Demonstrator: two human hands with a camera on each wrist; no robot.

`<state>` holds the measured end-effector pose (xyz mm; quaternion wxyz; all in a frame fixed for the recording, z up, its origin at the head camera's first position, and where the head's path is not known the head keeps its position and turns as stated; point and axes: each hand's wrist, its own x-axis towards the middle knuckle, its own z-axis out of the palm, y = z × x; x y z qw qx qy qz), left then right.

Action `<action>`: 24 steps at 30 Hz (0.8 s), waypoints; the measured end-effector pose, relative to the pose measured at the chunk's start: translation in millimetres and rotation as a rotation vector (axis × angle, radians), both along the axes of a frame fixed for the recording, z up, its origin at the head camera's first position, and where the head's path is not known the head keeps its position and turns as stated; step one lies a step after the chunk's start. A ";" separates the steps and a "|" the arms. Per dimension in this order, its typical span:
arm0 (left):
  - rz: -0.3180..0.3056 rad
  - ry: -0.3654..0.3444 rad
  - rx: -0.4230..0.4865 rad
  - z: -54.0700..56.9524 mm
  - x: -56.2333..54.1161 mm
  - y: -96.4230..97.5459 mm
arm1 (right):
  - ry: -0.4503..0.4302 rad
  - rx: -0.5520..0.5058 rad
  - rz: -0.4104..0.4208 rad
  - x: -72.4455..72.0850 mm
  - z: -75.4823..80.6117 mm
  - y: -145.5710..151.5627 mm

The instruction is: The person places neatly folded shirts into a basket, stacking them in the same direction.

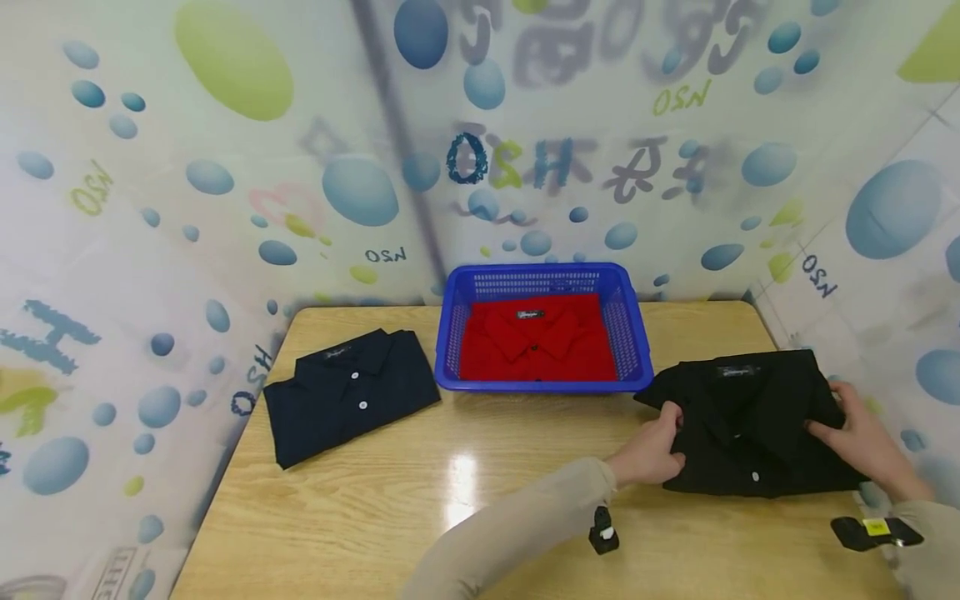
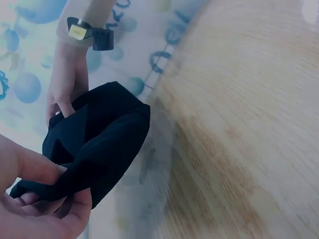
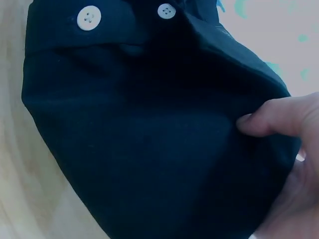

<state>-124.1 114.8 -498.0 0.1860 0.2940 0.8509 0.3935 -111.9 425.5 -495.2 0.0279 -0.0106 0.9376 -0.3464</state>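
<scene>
A folded black shirt point(image 1: 780, 450) with white buttons is held by both hands at the right of the table in the head view. My left hand point(image 1: 651, 446) grips its left edge, thumb and fingers pinching the cloth, as the left wrist view also shows. On the opposite edge, my right hand point(image 1: 862, 437) holds the shirt, its thumb point(image 3: 269, 117) on top and the fingers underneath, mostly hidden. In the right wrist view the black cloth point(image 3: 149, 139) fills most of the picture, sagging between folds.
A blue plastic basket point(image 1: 543, 386) stands at the table's back middle, with a folded red shirt point(image 1: 536, 342) inside. Left of it lies a folded dark navy shirt point(image 1: 341, 408). The wooden table point(image 1: 360, 517) meets patterned walls point(image 1: 300, 167) at the back and sides.
</scene>
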 end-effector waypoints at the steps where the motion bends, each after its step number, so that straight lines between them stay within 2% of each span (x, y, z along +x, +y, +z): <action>1: 0.005 0.004 0.012 1.3 1.4 -1.3 | 0.008 0.010 -0.006 0.7 2.1 -0.5; 5: 0.006 0.011 0.045 10.7 6.9 -6.6 | 0.050 0.016 -0.004 0.9 10.9 -3.7; 9: -0.035 0.041 0.068 24.3 11.4 -11.9 | 0.094 -0.005 0.000 -2.4 22.1 -7.5; 13: -0.056 0.142 0.111 33.9 12.4 -18.0 | 0.099 -0.021 -0.007 -8.1 33.0 -14.7; 17: -0.015 0.222 0.133 36.2 9.6 -26.1 | 0.104 -0.027 -0.013 -14.7 39.9 -27.7; 24: 0.085 0.285 0.147 35.2 -2.5 -47.0 | 0.124 -0.049 0.007 -28.7 45.5 -53.8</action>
